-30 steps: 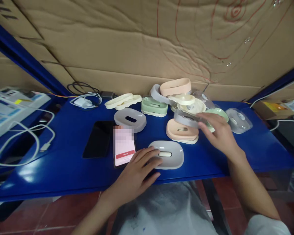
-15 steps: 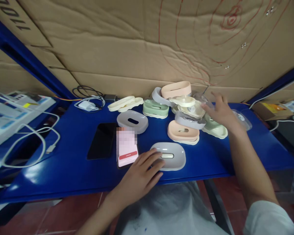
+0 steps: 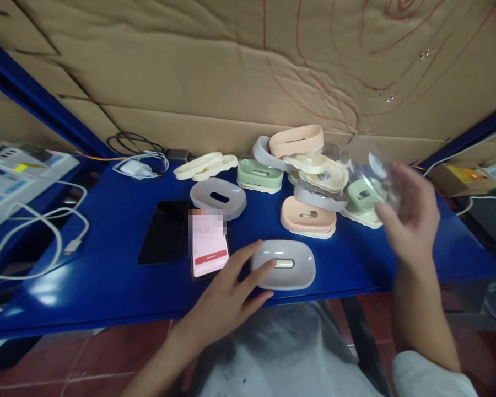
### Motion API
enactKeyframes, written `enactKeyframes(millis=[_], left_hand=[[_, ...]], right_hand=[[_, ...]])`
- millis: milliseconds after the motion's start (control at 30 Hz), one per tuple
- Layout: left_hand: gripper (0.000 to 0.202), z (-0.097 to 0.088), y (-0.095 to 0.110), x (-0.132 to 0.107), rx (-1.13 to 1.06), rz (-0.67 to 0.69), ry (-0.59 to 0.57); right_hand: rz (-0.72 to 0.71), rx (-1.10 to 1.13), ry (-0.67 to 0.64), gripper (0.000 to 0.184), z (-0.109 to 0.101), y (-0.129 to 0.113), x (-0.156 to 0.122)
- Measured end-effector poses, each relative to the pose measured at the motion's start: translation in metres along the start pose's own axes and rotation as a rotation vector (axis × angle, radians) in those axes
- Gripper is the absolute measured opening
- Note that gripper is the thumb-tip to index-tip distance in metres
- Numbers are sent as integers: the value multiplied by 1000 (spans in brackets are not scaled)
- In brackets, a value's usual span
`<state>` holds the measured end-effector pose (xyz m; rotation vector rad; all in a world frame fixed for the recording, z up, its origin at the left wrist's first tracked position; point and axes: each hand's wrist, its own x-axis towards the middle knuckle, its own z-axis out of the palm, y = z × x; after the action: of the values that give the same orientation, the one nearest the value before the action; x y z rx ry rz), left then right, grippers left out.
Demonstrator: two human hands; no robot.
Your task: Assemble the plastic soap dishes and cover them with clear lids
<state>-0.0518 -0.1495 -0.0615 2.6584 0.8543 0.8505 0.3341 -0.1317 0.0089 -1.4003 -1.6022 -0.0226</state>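
My left hand (image 3: 235,286) rests at the left end of a grey soap dish (image 3: 300,275) with its fingers spread. One fingertip touches near the pale bar in the dish's slot. On the right, my right hand (image 3: 415,212) is closed on a clear plastic cover (image 3: 370,171), slightly blurred and tilted, with a round pale label on it. Through the cover shows a green soap dish (image 3: 361,194) on a cream base. Left of it, a peach soap dish (image 3: 308,216) sits on its own cream base, and a grey ring (image 3: 318,197) leans behind that.
Several more dish parts are heaped at the back, among them a peach ring (image 3: 296,142) and a green dish (image 3: 259,175). Another grey dish (image 3: 218,197) lies by a lit phone (image 3: 209,251) and a dark phone (image 3: 164,231). Cables (image 3: 149,165) lie at the back left, against cardboard.
My right hand has come back toward me and to the right, bringing the clear cover up from the heap. My left hand stays at the grey dish, its fingers spread wider.
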Motion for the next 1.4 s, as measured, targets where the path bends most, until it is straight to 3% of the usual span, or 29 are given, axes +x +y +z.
enactKeyframes(millis=[33,67,167,267,400,600,1200,1300,1400], left_hand=[[52,1,0,-1,-18,-24,12],[56,2,0,-2,-40,-44,24],[68,5,-2,-3,-86,-86,69],[76,7,-3,-1,-88,-99,85],[67,6,-4,1,-89,-85,37],[56,3,-3,1,-111,-93,-4],[57,3,-3,2,-133,-141,-55],[60,3,-2,4,-143,-115,-106],[60,1,-1,5,-120,-73,-138]], right_hand=[[-76,133,-8,73,2,-12,-23],[-93,219,-102,70,6,-23,-45],[-2,297,-377,64,23,-45,-94],[0,307,-556,59,37,-51,-106],[-94,279,-682,59,43,-51,-96],[-141,226,-749,60,47,-55,-95],[-241,21,-734,76,48,-51,-98],[-278,2,-680,81,39,-51,-109],[-227,-10,-630,80,17,-47,-123]])
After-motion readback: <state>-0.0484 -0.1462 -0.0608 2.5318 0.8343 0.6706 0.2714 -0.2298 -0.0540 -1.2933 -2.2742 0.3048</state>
